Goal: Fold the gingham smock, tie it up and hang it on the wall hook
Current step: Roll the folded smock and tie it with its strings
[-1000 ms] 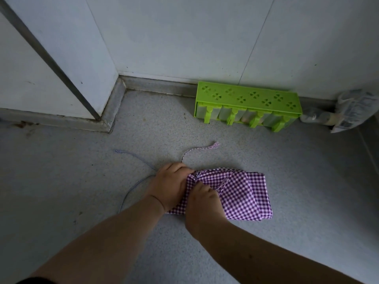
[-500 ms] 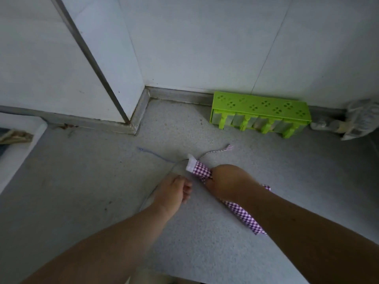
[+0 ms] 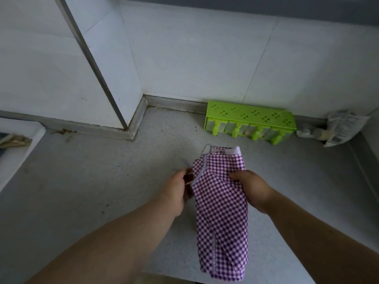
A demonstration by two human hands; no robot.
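The purple-and-white gingham smock (image 3: 221, 212) hangs folded into a long narrow bundle above the grey floor, its white-trimmed end uppermost. My right hand (image 3: 253, 189) grips its right edge near the top. My left hand (image 3: 177, 191) pinches the left edge by the striped seam. A thin tie string (image 3: 205, 149) loops out at the bundle's top left. No wall hook is in view.
A bright green perforated plastic rack (image 3: 250, 124) stands against the white tiled wall. A crumpled plastic bag and bottle (image 3: 336, 128) lie in the right corner. A wall corner with a metal strip (image 3: 96, 66) juts out at the left, with a white ledge (image 3: 18, 148) beside it.
The smock has been lifted off the floor and now hangs lengthwise between both hands. My left hand came over to its left edge. The view has risen and shows more wall.
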